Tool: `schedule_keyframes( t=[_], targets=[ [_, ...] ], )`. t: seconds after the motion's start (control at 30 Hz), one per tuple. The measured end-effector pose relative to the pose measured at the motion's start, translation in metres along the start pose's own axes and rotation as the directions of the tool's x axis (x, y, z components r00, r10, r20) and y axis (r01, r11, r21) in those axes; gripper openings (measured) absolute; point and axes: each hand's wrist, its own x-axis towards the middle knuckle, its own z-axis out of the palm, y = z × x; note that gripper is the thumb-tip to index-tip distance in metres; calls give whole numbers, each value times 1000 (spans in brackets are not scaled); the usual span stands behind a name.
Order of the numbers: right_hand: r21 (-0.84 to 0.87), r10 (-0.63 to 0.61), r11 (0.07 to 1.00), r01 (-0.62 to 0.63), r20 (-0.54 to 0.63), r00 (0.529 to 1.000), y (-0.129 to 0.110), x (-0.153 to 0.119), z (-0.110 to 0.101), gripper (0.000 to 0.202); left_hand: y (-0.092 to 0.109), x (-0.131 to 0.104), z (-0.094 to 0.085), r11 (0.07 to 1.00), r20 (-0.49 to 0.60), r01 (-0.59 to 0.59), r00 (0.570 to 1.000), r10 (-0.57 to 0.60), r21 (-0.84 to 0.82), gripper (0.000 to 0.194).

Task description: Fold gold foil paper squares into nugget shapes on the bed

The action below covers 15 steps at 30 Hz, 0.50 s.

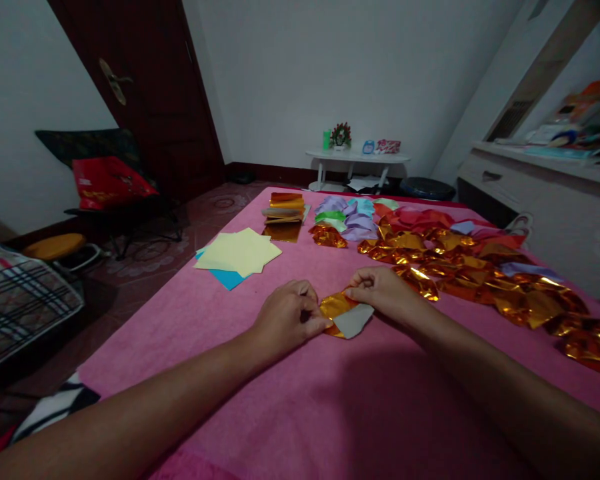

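Note:
A sheet of gold foil paper [336,306], partly folded so that its dull grey back shows, is between my hands just above or on the pink cloth. My left hand [291,316] pinches its left edge between thumb and fingers. At the upper right edge, my right hand [376,288] grips the same paper with thumb and forefinger. Left of it lie loose squares of pale yellow paper [239,251], with a blue sheet [229,277] under them. Farther back is a stack of gold foil sheets [283,215].
Many folded gold foil pieces [500,283] cover the table's right side, with purple pieces [360,227], red ones and a green piece [331,216] behind. Pink cloth [200,373] covers the table. A chair with a red bag [111,181] stands left; a white side table [357,157] is beyond.

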Motion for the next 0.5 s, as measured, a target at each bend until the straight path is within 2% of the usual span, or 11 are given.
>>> schedule_keyframes(
  t=[0.13,0.23,0.27,0.37,0.5],
  targets=[
    [116,65,991,-64,-7,998,-6,-31,-8,15,-2,3,5,998,-46,59,997,-60,-15,17],
    [184,61,981,-56,-20,998,-9,-46,-7,19,-5,4,5,995,-88,85,992,-89,-47,37],
    [202,57,978,-51,-27,998,-9,-50,-6,20,-6,4,5,995,-81,78,993,-82,-57,38],
    [208,41,978,-29,-56,998,-5,-55,-4,23,-10,5,6,989,-23,61,998,-65,-131,21],
    [164,-21,986,32,-71,997,-5,-56,-2,21,-8,3,8,911,40,183,983,-182,-370,22]
  ],
)
